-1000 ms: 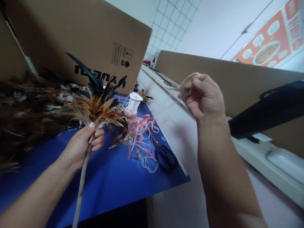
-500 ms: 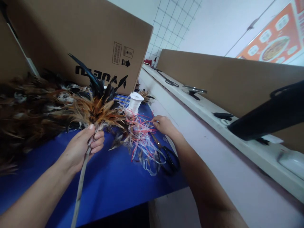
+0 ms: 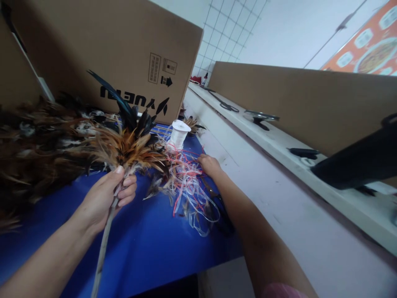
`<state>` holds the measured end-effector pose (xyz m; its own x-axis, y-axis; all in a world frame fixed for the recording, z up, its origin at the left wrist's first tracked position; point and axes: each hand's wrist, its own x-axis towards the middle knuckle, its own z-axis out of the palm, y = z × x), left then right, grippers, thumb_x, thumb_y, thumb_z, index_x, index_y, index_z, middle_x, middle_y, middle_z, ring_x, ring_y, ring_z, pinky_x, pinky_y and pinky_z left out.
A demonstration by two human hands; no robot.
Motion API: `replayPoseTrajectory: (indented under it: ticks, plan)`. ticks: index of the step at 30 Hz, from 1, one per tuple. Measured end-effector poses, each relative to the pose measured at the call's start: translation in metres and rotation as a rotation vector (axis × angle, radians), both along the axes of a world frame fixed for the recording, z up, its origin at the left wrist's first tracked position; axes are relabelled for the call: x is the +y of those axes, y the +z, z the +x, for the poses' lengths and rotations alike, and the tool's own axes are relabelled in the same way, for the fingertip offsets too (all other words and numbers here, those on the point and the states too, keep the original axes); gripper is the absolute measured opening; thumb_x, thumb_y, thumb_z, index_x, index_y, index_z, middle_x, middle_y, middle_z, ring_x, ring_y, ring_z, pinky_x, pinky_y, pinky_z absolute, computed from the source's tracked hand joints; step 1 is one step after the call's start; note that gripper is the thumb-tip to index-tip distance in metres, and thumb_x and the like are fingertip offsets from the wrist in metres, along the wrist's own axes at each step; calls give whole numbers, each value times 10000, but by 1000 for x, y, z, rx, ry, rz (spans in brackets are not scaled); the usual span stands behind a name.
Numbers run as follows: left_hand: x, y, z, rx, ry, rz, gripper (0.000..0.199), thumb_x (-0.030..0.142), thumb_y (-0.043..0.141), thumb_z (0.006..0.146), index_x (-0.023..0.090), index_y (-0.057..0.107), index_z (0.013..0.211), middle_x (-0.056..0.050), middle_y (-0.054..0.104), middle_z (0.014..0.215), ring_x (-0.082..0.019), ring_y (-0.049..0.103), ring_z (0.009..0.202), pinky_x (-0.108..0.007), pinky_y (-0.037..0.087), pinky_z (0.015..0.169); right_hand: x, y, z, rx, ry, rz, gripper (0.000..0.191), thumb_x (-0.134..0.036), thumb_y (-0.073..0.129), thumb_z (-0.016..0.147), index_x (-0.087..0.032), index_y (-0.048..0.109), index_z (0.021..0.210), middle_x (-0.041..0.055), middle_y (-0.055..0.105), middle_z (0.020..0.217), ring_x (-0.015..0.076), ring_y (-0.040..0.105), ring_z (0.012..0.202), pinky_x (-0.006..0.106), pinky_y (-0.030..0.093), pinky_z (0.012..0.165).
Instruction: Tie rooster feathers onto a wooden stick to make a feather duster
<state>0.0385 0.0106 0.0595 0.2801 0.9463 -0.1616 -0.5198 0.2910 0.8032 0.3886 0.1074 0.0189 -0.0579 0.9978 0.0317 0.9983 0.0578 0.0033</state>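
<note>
My left hand [image 3: 107,194] is wrapped round the stick of a feather duster [image 3: 127,145], just under its brown, orange and black feathers. The bare stick [image 3: 104,248] slants down toward the bottom of the view. At the right edge of a tangle of red and clear plastic string [image 3: 189,178], my right hand [image 3: 210,165] is closed, its fingertips against red strands. Whatever it pinches is hidden. A white spool [image 3: 179,134] stands behind the tangle. Dark-handled scissors [image 3: 221,207] lie partly under my right forearm.
A heap of brown feathers [image 3: 46,153] covers the left side of the blue tabletop [image 3: 149,248]. A large cardboard box [image 3: 124,45] rises behind. Along the right, a white ledge [image 3: 273,157] carries a glass lid [image 3: 262,116], another pair of scissors [image 3: 229,107] and a black cylindrical object [image 3: 356,161].
The view has shifted slightly. My right hand has curled inward beside the string, and its forearm covers more of the scissors. My left hand keeps its hold on the duster.
</note>
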Motion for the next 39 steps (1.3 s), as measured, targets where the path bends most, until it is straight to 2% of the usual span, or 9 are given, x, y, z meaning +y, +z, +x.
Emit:
replayPoseTrajectory:
  ticks: [4,8,12,15,17,19,26,31,39]
  plan:
    - [0,-1,1,22,8,-7,291,340,590,813,162,405,675,43,388,637,-35,303,433,-144,285,328,0,-1,5,146,-57,100,196,-144,442,850,-115,630,894,162,615,1049,207,565,983,282,417,851]
    - [-1,0,1,23,14,-13,297,339,605,802,166,397,678,47,386,631,-34,300,430,-142,279,327,-2,17,14,376,-139,203,147,-168,482,784,-129,615,833,93,663,850,162,610,784,261,468,731]
    - [-2,0,1,14,1,-6,292,328,607,801,169,393,683,47,394,630,-35,303,431,-140,281,328,-10,55,20,624,-176,264,162,-227,474,760,-130,574,844,61,665,770,123,615,619,213,460,521]
    - [-1,0,0,-1,-3,-6,289,322,603,804,168,391,683,50,387,621,-33,298,427,-139,276,328,-21,90,17,989,-156,313,160,-269,555,703,-144,540,803,80,674,903,99,621,610,176,424,460]
    - [-1,0,0,-12,1,1,290,312,601,806,168,384,680,53,380,616,-31,298,425,-138,272,329,-30,113,11,1257,-138,316,203,-253,628,625,-156,521,768,65,679,873,98,615,572,169,400,428]
    - [-1,0,0,-20,-1,10,283,297,596,811,167,381,681,53,381,619,-30,301,426,-138,275,333,-38,135,5,1375,-106,321,220,-222,646,595,-170,500,752,40,680,794,110,620,560,169,393,414]
    - [0,2,-1,-37,5,10,265,284,601,803,169,387,697,52,393,626,-29,308,422,-138,265,331,-59,189,-14,1337,44,483,189,-246,623,674,-206,460,761,-19,614,653,127,623,564,188,411,405]
    - [0,3,-2,-37,34,-3,299,302,654,757,177,386,708,64,386,597,-36,330,413,-138,264,327,-66,212,-22,1255,177,597,176,-305,614,740,-228,456,751,-35,542,612,128,601,574,226,448,448]
    - [0,6,-4,-51,26,8,280,279,629,779,176,377,717,56,403,611,-33,328,417,-135,271,330,-83,241,-44,1380,225,793,133,-103,521,697,-225,470,693,-45,495,552,105,527,497,233,411,447]
